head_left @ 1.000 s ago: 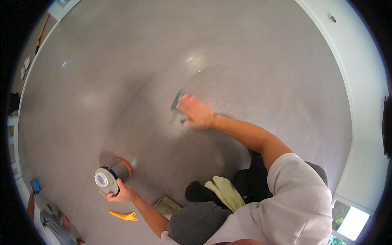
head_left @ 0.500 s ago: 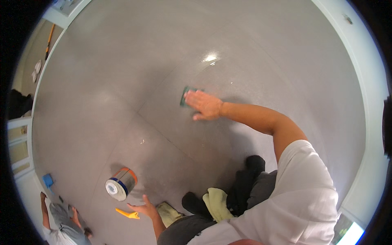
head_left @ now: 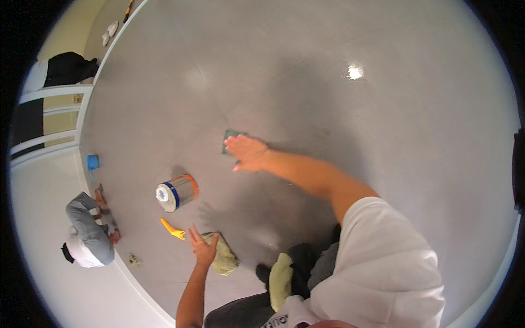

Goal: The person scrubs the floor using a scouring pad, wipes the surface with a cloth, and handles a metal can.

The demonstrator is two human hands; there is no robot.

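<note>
My right hand (head_left: pixel 248 153) lies over a green scouring pad (head_left: pixel 226 143), fingers stretched across it, pressing it on the grey floor (head_left: pixel 415 164). The pad's far and left edges show; the palm side is hidden. My left hand (head_left: pixel 203 249) is spread and holds nothing. It is above the floor beside a crumpled yellow-green cloth (head_left: pixel 224 261). Just left of its fingers lies a yellow tool (head_left: pixel 174 229) with a slim handle and a wider end. Beyond that stands a can (head_left: pixel 183 188) with a pale lid and blue and orange bands.
Another yellow-green cloth (head_left: pixel 280 281) hangs against my dark trousers. At the left wall (head_left: pixel 44 213) a person in grey trousers (head_left: pixel 87 221) crouches low. Near them are a blue object (head_left: pixel 92 162) and a small crumpled piece (head_left: pixel 134 259). Pale shoes (head_left: pixel 111 33) lie past the white frame.
My view has swung left, so the can and crouching person appear higher. My right hand and the pad have shifted leftward over the floor. My left hand remains spread near the yellow tool.
</note>
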